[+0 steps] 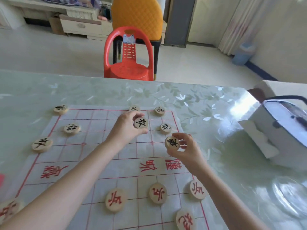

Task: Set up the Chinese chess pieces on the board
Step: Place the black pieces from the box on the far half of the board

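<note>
Hazard: my left hand (127,126) pinches a soldier piece (141,122), my right hand (188,151) an elephant piece (172,143). Dropping either could scatter neighbouring pieces (165,128)

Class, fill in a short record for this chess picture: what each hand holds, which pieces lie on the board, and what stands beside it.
Left hand: pinches a black piece over the far half of the board
Right hand: holds a second black piece, lifted
Far half: six other black pieces lying flat
Near half: five red pieces in view
Beside board: white box with a handle, to the right
</note>
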`<state>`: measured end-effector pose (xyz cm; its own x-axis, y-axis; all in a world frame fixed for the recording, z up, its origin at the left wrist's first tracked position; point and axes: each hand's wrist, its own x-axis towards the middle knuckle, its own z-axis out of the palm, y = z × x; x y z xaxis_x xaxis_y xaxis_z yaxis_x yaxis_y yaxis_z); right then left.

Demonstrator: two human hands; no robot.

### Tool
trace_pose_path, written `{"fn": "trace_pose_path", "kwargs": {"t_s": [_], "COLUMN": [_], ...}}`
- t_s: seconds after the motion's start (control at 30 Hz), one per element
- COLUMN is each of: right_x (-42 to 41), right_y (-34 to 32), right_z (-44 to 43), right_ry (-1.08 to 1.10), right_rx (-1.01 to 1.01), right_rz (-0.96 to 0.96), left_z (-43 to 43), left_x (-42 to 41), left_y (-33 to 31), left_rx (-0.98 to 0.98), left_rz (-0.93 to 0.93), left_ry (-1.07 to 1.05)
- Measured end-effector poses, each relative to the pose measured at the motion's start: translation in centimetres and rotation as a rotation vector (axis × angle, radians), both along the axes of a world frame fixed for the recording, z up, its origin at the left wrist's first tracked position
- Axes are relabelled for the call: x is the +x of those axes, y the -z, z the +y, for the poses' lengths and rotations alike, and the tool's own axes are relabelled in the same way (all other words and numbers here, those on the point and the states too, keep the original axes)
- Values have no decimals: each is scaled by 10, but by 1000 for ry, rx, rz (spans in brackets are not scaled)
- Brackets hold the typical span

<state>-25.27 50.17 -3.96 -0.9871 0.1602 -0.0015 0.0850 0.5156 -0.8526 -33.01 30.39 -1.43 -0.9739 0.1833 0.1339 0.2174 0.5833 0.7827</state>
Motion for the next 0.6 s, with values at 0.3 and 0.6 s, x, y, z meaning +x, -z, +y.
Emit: {"fn": "trace_pose_path", "kwargs": {"t_s": [0.3,0.6], "right_x": [-18,-131], "right_y": [11,3], "right_z": [47,51], "right_ry": [68,95], "right_rx": [7,32], "right_rz": [36,59], "left_z": [52,80], "left_x": [-18,1], "left_y": [0,16], "left_rx": [9,-12], "left_rz": [4,-17], "left_ry": [61,116]}}
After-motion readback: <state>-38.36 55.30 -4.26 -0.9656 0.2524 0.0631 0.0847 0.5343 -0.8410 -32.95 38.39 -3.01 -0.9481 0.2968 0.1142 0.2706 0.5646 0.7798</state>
